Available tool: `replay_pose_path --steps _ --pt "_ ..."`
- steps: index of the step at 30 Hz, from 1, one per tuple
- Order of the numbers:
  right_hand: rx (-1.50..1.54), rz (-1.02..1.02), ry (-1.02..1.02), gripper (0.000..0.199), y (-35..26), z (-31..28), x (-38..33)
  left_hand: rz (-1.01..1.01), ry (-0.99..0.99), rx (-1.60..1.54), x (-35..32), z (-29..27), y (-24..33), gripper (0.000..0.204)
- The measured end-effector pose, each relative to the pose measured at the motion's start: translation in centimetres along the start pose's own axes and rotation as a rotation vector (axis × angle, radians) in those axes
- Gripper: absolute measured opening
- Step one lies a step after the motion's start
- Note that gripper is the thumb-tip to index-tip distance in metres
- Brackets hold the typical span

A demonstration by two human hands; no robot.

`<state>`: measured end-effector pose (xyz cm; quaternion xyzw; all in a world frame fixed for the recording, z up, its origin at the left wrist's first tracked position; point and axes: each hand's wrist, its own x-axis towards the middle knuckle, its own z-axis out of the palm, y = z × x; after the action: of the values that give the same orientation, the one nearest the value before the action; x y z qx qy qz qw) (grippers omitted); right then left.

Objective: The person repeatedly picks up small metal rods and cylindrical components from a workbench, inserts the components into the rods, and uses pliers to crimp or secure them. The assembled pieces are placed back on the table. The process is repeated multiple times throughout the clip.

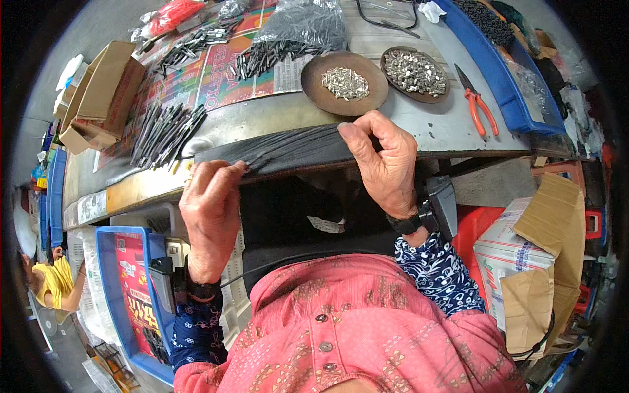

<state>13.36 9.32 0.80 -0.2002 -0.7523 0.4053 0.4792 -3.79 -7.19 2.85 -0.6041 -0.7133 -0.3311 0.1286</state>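
Note:
A black pad [288, 149] with thin dark strands across it lies along the near edge of the metal table. My left hand [211, 213] is closed at the pad's left end, fingertips pressed together over the strands. At the other end my right hand [386, 160] is closed too, its thumb on the pad's edge and its fingers curled. What either hand pinches is too small or hidden to make out. Left of the pad lies a bundle of slim black sticks [167, 134]. Beyond it stand a brown bowl [314, 98] of small silvery pins and a dish [414, 73] of small metal parts.
Orange-handled pliers [481, 111] lie at the right, beside a long blue tray [524, 108]. More black pieces [252, 62] and a clear plastic bag [308, 26] are farther back. A cardboard box [108, 92] stands left. Below are a blue crate [131, 229] and an open carton [544, 242].

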Motion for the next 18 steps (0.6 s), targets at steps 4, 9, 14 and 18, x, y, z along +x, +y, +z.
replay_pose_path --steps 4,9,14,18 --pt "0.002 -0.015 0.024 0.023 0.6 0.2 0.1 0.122 -0.035 0.021 1.7 2.5 0.7 0.025" --pt "-0.033 -0.046 0.024 0.022 0.6 0.2 0.2 0.186 -0.008 -0.056 4.1 6.7 2.2 0.019" --pt "-0.002 -0.033 0.01 0.022 0.5 0.0 0.2 0.096 0.012 -0.14 3.0 4.4 1.7 0.02" --pt "0.002 -0.061 0.026 0.022 0.7 0.2 0.1 0.022 -0.018 -0.026 1.7 1.8 1.2 0.022"
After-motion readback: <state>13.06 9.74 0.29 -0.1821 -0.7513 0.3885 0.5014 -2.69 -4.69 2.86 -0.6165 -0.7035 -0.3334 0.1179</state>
